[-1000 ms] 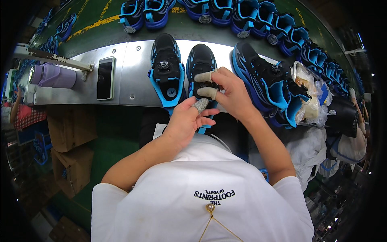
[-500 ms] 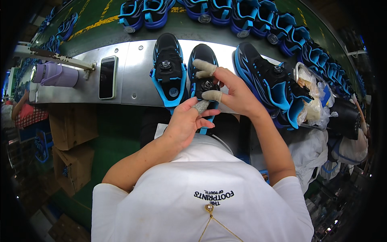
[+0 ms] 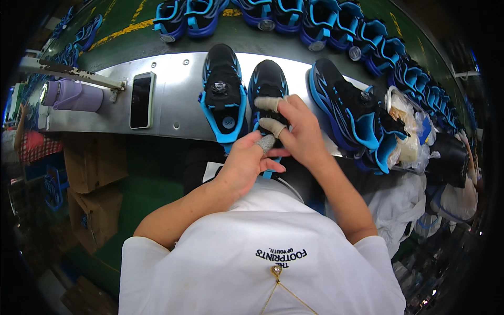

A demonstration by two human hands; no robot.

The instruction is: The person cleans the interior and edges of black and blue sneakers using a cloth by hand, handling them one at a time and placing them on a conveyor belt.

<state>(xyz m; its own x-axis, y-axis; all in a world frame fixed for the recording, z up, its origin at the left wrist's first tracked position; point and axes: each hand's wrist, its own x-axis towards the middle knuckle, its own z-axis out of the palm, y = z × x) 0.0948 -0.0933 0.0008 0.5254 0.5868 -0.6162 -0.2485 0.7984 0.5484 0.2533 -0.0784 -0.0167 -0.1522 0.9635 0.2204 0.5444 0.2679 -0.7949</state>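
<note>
A black sneaker [image 3: 269, 73] with blue edges stands in front of me, toe pointing away. At its heel end my left hand [image 3: 242, 160] is curled round the collar, a grey cover on one finger. My right hand [image 3: 300, 128] comes over the shoe from the right; its covered thumb and forefinger pinch the lacing dial, mostly hidden beneath them. A second sneaker [image 3: 223, 68] stands to the left, its round dial [image 3: 219, 87] showing. To the right, another sneaker [image 3: 331, 86] leans over beside one more blue-lined shoe [image 3: 387, 147].
The shoes rest on a metal bench [image 3: 173, 100] with a phone [image 3: 142, 100] and a purple bottle [image 3: 79, 96]. Several sneakers [image 3: 320, 23] line the green surface beyond. A tray of bagged items [image 3: 407, 121] sits right. Cardboard boxes [image 3: 97, 163] stand lower left.
My right thumb and forefinger have come lower and closer together, now covering the dial that showed between them. My left hand has barely moved.
</note>
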